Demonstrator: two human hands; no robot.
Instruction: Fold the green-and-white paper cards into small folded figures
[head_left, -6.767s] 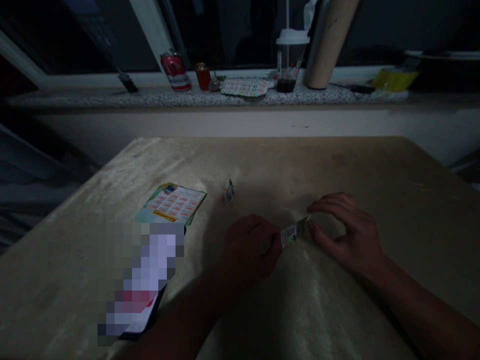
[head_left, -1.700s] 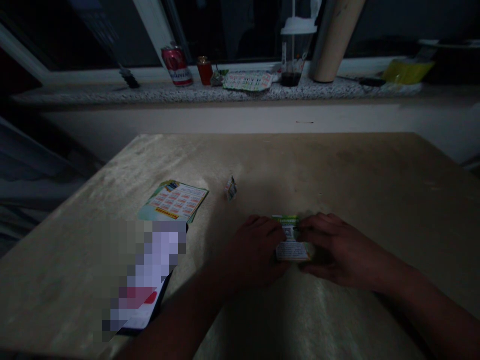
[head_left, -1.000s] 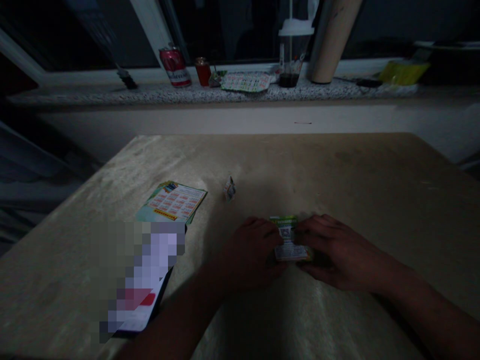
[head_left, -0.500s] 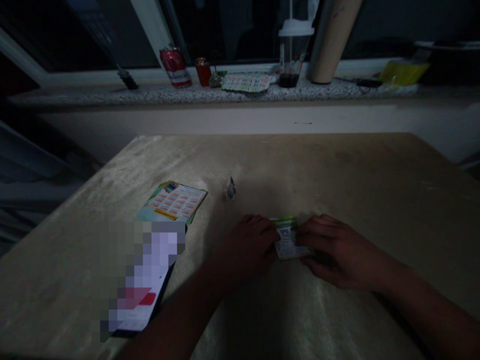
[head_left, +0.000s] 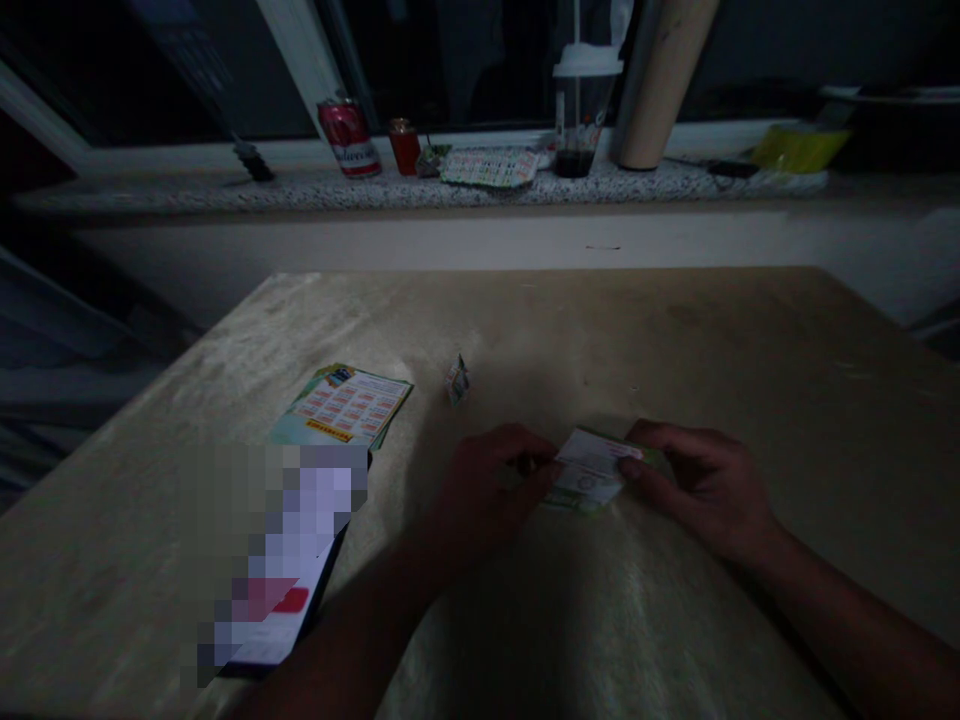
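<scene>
Between my two hands is a printed paper card [head_left: 592, 470], white with green along its edges, tilted slightly above the table. My left hand [head_left: 502, 480] pinches its left edge with thumb and fingertips. On the card's right side, my right hand [head_left: 694, 480] grips it with the thumb on top and the fingers behind. A small folded printed paper [head_left: 457, 381] stands on the table beyond my left hand. Further left lies a stack of printed cards [head_left: 346, 405] with rows of orange numbers.
A phone [head_left: 300, 570], its screen lit and partly blurred out, lies left of my left forearm. Along the granite windowsill [head_left: 300, 195] stand a red can [head_left: 349, 138], a small red jar [head_left: 405, 148], a crumpled printed sheet [head_left: 489, 167], a lidded cup [head_left: 577, 110] and a cardboard tube [head_left: 664, 90].
The card has been turned over and around in my hands, so another face shows, and it is lifted and tilted. Both hands have shifted their grip on its edges.
</scene>
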